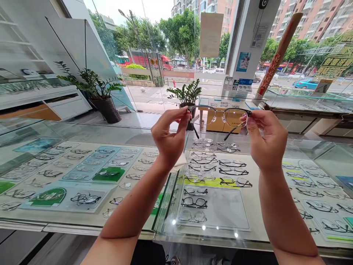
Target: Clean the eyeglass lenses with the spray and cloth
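Observation:
Both hands hold one pair of eyeglasses (220,115) up above the glass counter. The frame has a dark upper rim and clear lenses, and its dark temples point down and back toward me. My left hand (171,134) pinches the left end of the frame between thumb and fingers. At the right end, my right hand (267,138) pinches the frame near the hinge, thumb below and index finger on top. A white cloth or paper (179,163) lies partly hidden behind my left wrist.
Rows of eyeglasses (194,202) lie inside the glass display counter (162,235) below my arms. Potted plants (109,108) stand on the floor beyond it. Another display case (303,103) is at the back right, by the large windows.

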A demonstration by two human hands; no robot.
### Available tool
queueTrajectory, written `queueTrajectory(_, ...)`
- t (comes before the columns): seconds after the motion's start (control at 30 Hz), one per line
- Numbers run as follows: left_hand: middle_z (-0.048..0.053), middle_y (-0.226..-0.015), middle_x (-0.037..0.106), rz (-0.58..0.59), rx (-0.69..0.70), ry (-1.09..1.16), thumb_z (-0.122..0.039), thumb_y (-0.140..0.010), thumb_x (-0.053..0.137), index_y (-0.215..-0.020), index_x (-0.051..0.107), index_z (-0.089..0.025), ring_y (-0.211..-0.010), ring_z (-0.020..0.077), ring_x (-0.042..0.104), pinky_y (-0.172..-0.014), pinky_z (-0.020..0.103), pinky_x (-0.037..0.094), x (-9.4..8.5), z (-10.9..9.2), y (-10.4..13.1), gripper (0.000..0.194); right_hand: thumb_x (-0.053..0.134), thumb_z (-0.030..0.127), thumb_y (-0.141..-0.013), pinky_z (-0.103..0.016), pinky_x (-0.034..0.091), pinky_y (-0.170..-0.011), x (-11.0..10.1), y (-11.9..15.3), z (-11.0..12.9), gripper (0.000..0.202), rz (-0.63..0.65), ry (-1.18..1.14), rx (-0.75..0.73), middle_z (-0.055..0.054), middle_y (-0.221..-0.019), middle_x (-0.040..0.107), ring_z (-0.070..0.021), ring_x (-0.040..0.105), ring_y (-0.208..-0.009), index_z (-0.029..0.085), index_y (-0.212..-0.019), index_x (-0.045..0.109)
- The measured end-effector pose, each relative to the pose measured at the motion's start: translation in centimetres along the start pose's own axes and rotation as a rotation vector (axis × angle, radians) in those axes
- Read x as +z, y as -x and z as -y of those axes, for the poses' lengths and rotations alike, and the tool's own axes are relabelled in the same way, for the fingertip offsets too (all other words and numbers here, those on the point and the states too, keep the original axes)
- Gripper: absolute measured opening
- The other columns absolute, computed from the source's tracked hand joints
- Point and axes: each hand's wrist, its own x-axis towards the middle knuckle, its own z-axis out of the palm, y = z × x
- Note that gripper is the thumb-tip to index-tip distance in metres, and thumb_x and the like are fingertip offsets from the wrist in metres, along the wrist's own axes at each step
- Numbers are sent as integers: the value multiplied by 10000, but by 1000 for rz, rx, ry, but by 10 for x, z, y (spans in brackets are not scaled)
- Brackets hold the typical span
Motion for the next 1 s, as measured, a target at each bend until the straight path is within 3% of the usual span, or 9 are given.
queueTrajectory(0.37, -5, -1107, 794, 40, -2, -111, -225, -977, 745, -1232, 785, -349, -906, 155, 780, -749, 349, 648, 1, -11, 2, 286, 743, 347, -1007, -439, 630, -776, 0, -2, -5, 121, -76, 16, -20, -37, -970, 774, -214, 726, -852, 271, -1080, 801)
queueTrajectory(0.57, 45, -1148, 780, 168, -75, -159, -383, -901, 852, -1287, 737, -270, -963, 199, 784, -788, 362, 640, 0, -16, 0, 418, 739, 324, -1011, -430, 614, -763, 1, -1, -1, 116, -72, 38, -43, -37, -990, 753, -219, 700, -867, 299, -1097, 814)
queueTrajectory(0.77, 46, -1091, 780, 170, -120, -147, -460, -875, 875, -1240, 705, -257, -954, 207, 781, -803, 374, 634, 1, -16, 2, 450, 733, 337, -1011, -436, 622, -765, 1, 1, 5, 125, -60, 50, -53, -41, -1011, 751, -233, 705, -892, 308, -1102, 814)
queueTrajectory(1.0, 40, -1081, 772, 146, -177, -126, -440, -850, 902, -1226, 667, -260, -953, 201, 763, -818, 377, 624, 1, -18, 2, 478, 718, 341, -1017, -404, 611, -751, 3, 1, 6, 116, -25, 57, -34, -33, -1002, 747, -218, 703, -898, 290, -1087, 797)
